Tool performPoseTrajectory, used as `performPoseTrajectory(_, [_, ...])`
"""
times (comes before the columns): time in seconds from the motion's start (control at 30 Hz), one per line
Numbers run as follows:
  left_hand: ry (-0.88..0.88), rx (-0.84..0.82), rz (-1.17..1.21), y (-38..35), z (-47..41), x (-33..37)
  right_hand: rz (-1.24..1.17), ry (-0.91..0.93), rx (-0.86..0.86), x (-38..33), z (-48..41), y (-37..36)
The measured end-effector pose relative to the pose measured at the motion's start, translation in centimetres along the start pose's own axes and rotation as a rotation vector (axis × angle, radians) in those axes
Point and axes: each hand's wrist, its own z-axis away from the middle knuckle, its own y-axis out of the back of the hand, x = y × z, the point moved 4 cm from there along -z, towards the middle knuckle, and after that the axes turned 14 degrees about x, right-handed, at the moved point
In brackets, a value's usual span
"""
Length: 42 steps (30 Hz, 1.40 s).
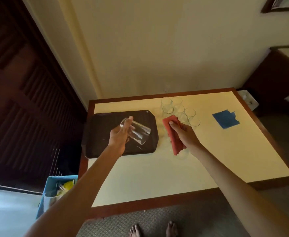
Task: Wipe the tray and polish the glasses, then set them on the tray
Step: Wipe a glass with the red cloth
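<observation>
Left hand [119, 135] grips tilted clear tumbler [136, 132] over dark tray [95, 134], right hand [183, 132] pinches red cloth [173, 134]; loose hold could drop the tumbler.

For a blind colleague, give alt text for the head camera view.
The left hand holds a clear glass tilted over a dark tray while the right hand grips a red cloth. More glasses stand beside the tray on a table.

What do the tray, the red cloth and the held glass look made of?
Tray: dark, likely plastic, faint sheen, pale scratches. Cloth: red matte fabric, limp in the right hand. Glass in the left hand: clear, probably glass; tray shows through.
</observation>
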Motion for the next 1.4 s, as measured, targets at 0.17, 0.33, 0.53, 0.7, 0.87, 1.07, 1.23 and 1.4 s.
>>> performPoseTrajectory(0.17, [-0.161,-0.050,-0.151,-3.6,1.5,-4.1,0.054,-0.017,-0.032,3.8,0.7,2.5])
performPoseTrajectory(0.33, [-0.343,-0.128,-0.462,-7.9,4.1,-8.4,0.151,-0.016,-0.061,8.7,-0.4,4.9])
performPoseTrajectory(0.53, [-0.401,-0.174,-0.630,-12.3,6.6,-12.5,0.343,-0.061,-0.128,15.0,-2.0,6.3])
performPoseTrajectory(0.7, [-0.513,-0.182,-0.783,-14.7,7.6,-14.5,0.509,-0.035,-0.252,18.7,-2.7,6.0])
performPoseTrajectory(0.87, [-0.575,-0.184,-0.828,-15.5,8.2,-15.9,0.534,0.001,-0.269,20.5,-3.3,5.9])
performPoseTrajectory(1.07, [-0.614,-0.166,-0.855,-15.8,8.5,-17.3,0.551,0.016,-0.255,22.0,-4.1,5.7])
performPoseTrajectory(1.23, [-0.634,-0.176,-0.863,-16.4,8.4,-17.5,0.544,0.044,-0.255,22.6,-4.4,5.5])
performPoseTrajectory(1.4, [-0.658,-0.182,-0.858,-16.7,8.3,-18.0,0.537,0.061,-0.243,22.9,-4.5,5.7])
